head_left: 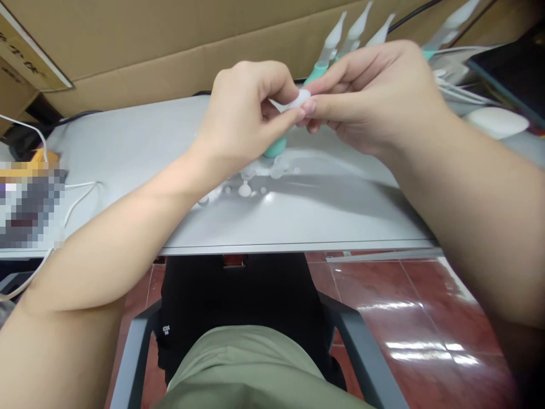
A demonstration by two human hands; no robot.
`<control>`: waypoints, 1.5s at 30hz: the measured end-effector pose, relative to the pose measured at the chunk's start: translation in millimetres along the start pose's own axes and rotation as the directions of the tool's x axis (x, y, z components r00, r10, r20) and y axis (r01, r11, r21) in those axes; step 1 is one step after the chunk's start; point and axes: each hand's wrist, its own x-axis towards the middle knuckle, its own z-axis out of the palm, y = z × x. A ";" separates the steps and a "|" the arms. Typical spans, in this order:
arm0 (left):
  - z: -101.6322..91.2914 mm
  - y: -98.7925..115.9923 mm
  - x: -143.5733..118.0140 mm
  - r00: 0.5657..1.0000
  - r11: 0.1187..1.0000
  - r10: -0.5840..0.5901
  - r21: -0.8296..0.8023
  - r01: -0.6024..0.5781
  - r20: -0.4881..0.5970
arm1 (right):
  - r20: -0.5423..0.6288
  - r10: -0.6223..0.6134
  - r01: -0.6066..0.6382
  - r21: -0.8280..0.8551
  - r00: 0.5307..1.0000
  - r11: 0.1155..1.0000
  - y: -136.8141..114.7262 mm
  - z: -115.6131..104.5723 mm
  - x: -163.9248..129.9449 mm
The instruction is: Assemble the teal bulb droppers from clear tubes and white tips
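Brown cardboard (140, 45) walls off the back of the grey tabletop (131, 136); yellowish strip with dark characters (34, 48) at far left. Left end: orange item (49, 157), pixelated patch (34, 210) just below it, white cord (80, 199). Right end: white rounded object (496, 122), white cables (462, 91), dark slab (511, 71), partly in shadow. Black cable (413, 13) along the cardboard. Below: glossy red tiled floor (383, 289), grey chair armrests (134, 352).
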 end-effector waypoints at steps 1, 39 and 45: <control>-0.8 2.2 -0.5 1.000 1.000 -0.012 -0.017 0.012 0.003 | -0.006 -0.006 0.006 -0.014 1.000 1.000 0.0 0.2 -0.2; 40.8 -39.1 -21.4 0.872 0.871 -0.355 -0.457 0.178 -0.337 | -0.024 -0.034 0.032 -0.068 0.999 0.997 -5.3 6.2 -8.8; 37.1 -34.9 -23.2 0.887 0.893 -0.385 -0.347 0.288 -0.257 | -0.068 -0.108 0.096 -0.157 0.992 0.983 -4.5 6.6 -13.5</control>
